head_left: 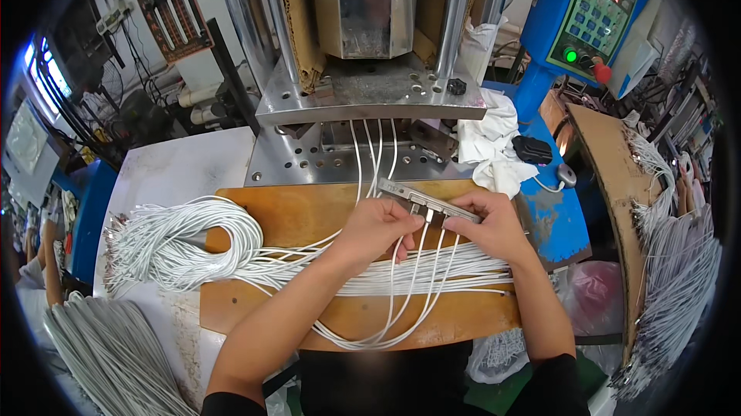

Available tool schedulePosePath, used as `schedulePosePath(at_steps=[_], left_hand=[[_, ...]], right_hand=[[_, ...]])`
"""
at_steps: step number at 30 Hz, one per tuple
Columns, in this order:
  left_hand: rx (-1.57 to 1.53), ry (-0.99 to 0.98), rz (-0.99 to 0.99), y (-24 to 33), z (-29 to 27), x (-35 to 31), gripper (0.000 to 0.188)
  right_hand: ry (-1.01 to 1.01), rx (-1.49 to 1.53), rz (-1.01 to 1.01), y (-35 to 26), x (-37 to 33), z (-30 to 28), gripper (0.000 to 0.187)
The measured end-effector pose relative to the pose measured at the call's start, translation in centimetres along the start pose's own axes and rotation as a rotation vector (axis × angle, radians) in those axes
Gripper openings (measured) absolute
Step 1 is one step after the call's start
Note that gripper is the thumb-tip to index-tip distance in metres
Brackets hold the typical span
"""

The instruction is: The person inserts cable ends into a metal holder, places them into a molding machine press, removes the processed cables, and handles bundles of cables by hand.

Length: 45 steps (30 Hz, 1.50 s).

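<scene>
In front of the press, a narrow metal mould bar [427, 198] is held tilted, its right end lower than its left. My right hand [494, 224] grips the bar's right end between thumb and fingers. At its left half, my left hand [382, 229] is closed in a pinch on a white cable beside the bar. Several cables [431, 277] with small plug ends hang from the bar's near side and loop down over the wooden board [289, 206]. Under both hands, a thick bundle of white cables [363, 281] lies across the board.
The press plate [370, 99] stands just beyond, with white cables [378, 153] running from beneath it. A coiled cable bundle [224, 235] lies left. A blue control box [598, 15] and a white cloth [494, 142] are right. Cardboard [610, 184] edges the right side; grey cables [116, 354] lie lower left.
</scene>
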<state>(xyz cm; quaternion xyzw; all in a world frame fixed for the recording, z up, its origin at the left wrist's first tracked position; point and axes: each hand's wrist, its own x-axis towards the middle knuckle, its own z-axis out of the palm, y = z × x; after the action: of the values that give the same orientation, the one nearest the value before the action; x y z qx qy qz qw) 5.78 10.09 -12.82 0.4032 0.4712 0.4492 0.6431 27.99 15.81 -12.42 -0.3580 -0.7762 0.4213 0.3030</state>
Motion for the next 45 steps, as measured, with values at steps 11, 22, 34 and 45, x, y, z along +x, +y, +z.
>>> schedulePosePath(at_steps=[11, 22, 34, 45], left_hand=[[-0.033, -0.010, -0.019, -0.2, 0.0, -0.2, 0.019], [0.296, 0.070, 0.212, 1.0, 0.5, -1.3, 0.031], [-0.262, -0.138, -0.012, 2.6, -6.2, 5.9, 0.025], [-0.347, -0.157, 0.008, 3.9, -6.2, 4.9, 0.026]], right_hand=[[-0.015, 0.049, 0.027, 0.8, 0.2, 0.4, 0.023], [-0.007, -0.152, 0.128, -0.6, 0.3, -1.3, 0.024], [0.253, -0.877, -0.271, 5.3, 18.5, -0.7, 0.031], [0.446, -0.742, -0.367, 11.1, 21.7, 0.1, 0.044]])
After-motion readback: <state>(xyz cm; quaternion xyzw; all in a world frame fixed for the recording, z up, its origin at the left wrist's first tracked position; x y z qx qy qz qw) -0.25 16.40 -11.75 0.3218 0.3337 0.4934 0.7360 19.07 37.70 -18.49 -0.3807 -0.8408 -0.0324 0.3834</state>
